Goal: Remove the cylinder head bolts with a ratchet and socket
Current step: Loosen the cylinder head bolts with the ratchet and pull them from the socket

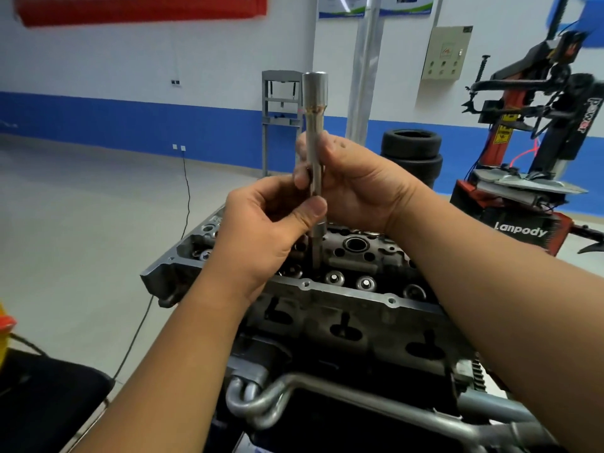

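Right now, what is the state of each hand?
Left hand: pinches the lower shaft of the socket extension.
Right hand: grips the extension's middle.

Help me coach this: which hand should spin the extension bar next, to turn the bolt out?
Probably the left hand: its thumb and fingers pinch the extension bar low, near the cylinder head, suited to twirling. The right hand wraps the bar higher, steadying it upright.
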The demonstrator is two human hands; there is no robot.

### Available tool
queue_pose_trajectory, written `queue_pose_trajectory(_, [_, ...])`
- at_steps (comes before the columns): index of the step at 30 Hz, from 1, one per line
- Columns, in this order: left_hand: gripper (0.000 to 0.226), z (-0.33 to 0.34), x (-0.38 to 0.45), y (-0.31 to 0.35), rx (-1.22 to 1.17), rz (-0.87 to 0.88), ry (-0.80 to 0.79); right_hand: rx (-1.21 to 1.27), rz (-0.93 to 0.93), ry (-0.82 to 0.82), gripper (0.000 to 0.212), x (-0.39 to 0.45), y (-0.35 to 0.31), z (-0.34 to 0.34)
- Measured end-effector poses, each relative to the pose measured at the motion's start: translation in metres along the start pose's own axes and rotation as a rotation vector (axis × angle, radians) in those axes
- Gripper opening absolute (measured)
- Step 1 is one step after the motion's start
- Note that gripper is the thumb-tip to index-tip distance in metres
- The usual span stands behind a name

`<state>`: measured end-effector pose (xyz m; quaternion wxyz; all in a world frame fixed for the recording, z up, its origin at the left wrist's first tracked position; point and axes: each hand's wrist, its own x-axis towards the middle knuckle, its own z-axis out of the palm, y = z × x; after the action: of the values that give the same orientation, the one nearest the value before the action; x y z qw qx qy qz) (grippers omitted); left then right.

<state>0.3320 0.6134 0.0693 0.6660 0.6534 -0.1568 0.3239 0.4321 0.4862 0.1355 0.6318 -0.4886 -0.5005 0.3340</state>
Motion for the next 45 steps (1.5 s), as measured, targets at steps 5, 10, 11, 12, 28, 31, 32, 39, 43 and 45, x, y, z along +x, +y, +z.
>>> queue_pose_trajectory(5, [0.019, -0.0053, -0.0001, 0.0004, -0.115, -0.052, -0.110, -0.033, 0.031, 0.029, 0.049, -0.0030, -0.0016, -0.0003])
queue_pose_trajectory(10, [0.019, -0.0028, -0.0010, -0.0004, 0.004, 0.009, -0.025, 0.002, 0.043, 0.026, 0.042, -0.0011, -0.0017, 0.0026])
queue_pose_trajectory(11, [0.024, -0.0014, -0.0013, -0.0007, 0.027, 0.019, 0.003, 0.011, 0.031, 0.007, 0.047, 0.0007, -0.0012, 0.0021])
queue_pose_trajectory(12, [0.030, -0.0006, -0.0009, -0.0014, 0.038, 0.025, 0.029, 0.011, 0.019, -0.009, 0.052, 0.0018, -0.0011, 0.0020])
queue_pose_trajectory(28, [0.030, -0.0032, 0.0014, -0.0022, -0.077, -0.014, 0.030, 0.011, 0.024, 0.052, 0.036, -0.0006, 0.0004, -0.0019])
queue_pose_trajectory(31, [0.030, -0.0061, 0.0015, -0.0011, -0.188, -0.085, -0.074, -0.011, 0.041, 0.079, 0.030, -0.0036, -0.0008, -0.0014])
queue_pose_trajectory(32, [0.029, -0.0061, 0.0013, -0.0008, -0.164, -0.081, -0.073, -0.015, 0.041, 0.071, 0.029, -0.0035, -0.0008, -0.0017])
queue_pose_trajectory(39, [0.035, -0.0038, 0.0005, -0.0002, -0.003, -0.029, 0.043, -0.008, 0.009, -0.007, 0.028, -0.0022, -0.0013, 0.0010])
queue_pose_trajectory(43, [0.021, -0.0063, 0.0002, 0.0018, -0.087, -0.065, -0.104, -0.058, 0.048, 0.070, 0.032, -0.0048, -0.0012, 0.0030])
queue_pose_trajectory(45, [0.020, -0.0047, 0.0006, 0.0030, -0.052, -0.038, -0.052, -0.053, 0.061, 0.040, 0.035, -0.0033, -0.0002, 0.0025])
